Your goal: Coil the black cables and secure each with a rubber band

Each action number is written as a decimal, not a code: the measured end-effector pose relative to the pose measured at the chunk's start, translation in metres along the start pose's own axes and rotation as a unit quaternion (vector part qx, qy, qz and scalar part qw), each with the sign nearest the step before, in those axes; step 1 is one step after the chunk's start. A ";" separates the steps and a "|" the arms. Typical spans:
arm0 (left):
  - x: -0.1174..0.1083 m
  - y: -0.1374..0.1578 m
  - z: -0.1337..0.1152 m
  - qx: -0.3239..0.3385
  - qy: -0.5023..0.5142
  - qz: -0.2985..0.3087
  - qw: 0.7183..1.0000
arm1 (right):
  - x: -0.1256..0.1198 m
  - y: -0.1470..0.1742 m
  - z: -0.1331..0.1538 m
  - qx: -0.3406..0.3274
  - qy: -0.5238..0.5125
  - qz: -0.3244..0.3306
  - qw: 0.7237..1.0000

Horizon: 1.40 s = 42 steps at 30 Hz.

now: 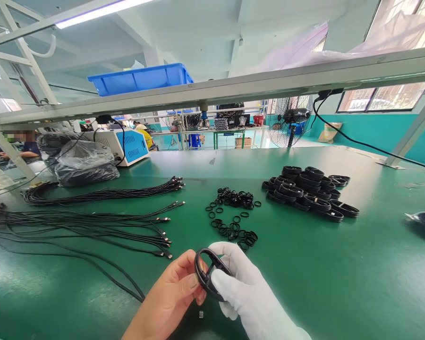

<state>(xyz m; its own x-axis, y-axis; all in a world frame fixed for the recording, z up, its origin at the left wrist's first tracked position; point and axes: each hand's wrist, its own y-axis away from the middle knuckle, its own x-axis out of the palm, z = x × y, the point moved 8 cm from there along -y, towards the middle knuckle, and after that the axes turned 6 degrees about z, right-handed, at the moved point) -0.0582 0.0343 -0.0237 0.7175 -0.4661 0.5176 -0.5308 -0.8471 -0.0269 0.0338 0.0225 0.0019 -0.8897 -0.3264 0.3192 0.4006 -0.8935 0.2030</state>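
Note:
Between my two hands is a coiled black cable [199, 260], wound into a small oval loop. My left hand [175, 288], bare, pinches the coil's left side with thumb and fingers. In a white glove, my right hand [242, 288] grips its right side, the thumb lying across the loop. Just beyond the hands, small black rings [235, 231] are scattered on the green table, with a denser heap of rings [235, 197] behind them. A metal cable end [201, 314] shows below the coil.
Loose black cables [127, 226] spread across the left, beside a bundle of cables [109, 194]. Finished-looking coils [304, 191] are piled at the right. Farther back stand a plastic-wrapped bundle [87, 163] and a blue-white machine [122, 145]. A shelf with a blue bin [141, 80] crosses overhead.

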 end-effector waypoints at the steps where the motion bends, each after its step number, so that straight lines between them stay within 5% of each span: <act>1: 0.000 0.000 0.000 0.000 0.001 -0.001 1.000 | 0.000 0.000 0.000 -0.002 -0.005 0.000 1.000; 25: -0.008 0.002 0.002 -0.023 0.030 -0.046 0.998 | 0.002 0.002 -0.002 0.001 0.010 0.029 1.000; 30: -0.006 0.002 -0.006 -0.027 -0.095 -0.064 0.993 | -0.004 0.002 0.009 -0.052 0.077 0.051 0.994; 35: 0.010 0.000 -0.012 -0.063 -0.256 -0.083 0.961 | -0.013 -0.007 -0.005 -0.003 0.206 0.002 0.979; 42: 0.017 0.006 -0.018 -0.067 -0.310 -0.097 0.944 | -0.004 -0.014 -0.017 -0.005 0.089 0.076 0.993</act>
<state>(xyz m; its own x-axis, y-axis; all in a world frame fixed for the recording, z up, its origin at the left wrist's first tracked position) -0.0578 0.0259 0.0000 0.9107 -0.4013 -0.0983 -0.3855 -0.9109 0.1469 0.0277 0.0305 -0.0180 -0.8444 -0.5060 0.1758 0.5315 -0.8325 0.1563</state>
